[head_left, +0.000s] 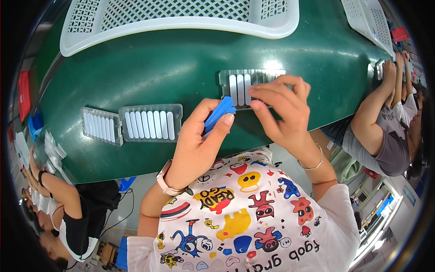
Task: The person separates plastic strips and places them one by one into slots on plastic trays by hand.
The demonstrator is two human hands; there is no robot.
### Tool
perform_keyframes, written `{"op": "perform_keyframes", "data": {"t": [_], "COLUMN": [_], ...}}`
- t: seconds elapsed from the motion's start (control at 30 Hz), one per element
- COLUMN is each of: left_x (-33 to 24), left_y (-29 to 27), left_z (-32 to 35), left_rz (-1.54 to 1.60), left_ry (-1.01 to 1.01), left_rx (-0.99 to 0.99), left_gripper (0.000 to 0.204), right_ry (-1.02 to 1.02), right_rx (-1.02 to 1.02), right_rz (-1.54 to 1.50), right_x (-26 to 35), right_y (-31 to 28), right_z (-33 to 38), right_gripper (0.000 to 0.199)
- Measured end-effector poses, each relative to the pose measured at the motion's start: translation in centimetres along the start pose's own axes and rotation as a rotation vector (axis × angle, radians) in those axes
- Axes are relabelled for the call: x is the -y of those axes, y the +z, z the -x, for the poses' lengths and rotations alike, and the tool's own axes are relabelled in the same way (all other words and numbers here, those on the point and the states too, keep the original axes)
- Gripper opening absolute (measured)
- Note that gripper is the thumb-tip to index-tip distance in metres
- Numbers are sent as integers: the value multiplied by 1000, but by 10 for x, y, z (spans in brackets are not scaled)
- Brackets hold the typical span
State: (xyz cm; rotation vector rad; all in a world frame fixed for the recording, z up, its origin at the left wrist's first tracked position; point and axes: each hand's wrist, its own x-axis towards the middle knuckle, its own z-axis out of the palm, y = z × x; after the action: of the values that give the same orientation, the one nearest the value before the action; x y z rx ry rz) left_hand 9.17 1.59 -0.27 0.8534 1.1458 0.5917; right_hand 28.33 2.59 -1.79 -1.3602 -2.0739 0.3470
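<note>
In my left hand [195,136] is a small stack of flat blue strips [219,113], pinched between thumb and fingers. My right hand [290,111] is over the right part of a clear plastic tray [223,80], fingers apart, with the index fingertip beside the white strips. Several round-ended white strips [240,88] stand side by side in the left slots of this tray. The slots under my right hand are partly hidden. Nothing shows between its thumb and index finger.
To the left, two more clear trays [151,108] [100,110] hold rows of white strips. A white perforated basket [181,23] fills the far side of the green table [149,68]. Another white basket [369,22] stands far right. Other people work on both sides; plastic bags [54,149] lie at left.
</note>
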Motion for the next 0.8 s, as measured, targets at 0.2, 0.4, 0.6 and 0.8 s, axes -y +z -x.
{"op": "perform_keyframes", "data": {"t": [0.2,0.4,0.6,0.8], "left_x": [5,0,-5,-2], "left_y": [-2,2,0,-1], "left_z": [1,2,-1,-4], "left_rz": [-129,18,229,214], "left_ry": [180,-22,-52,-60], "left_rx": [123,37,72,57], "left_gripper": [16,17,17,16], "right_ry": [397,472,-31,-67], "right_rx": [152,72,-140,25], "right_rz": [-697,-728,137,299], "right_x": [19,6,-7,-3], "right_y": [-1,-13,-12,-12], "right_z": [-20,-26,-5,25], "right_gripper": [12,8,20,23]}}
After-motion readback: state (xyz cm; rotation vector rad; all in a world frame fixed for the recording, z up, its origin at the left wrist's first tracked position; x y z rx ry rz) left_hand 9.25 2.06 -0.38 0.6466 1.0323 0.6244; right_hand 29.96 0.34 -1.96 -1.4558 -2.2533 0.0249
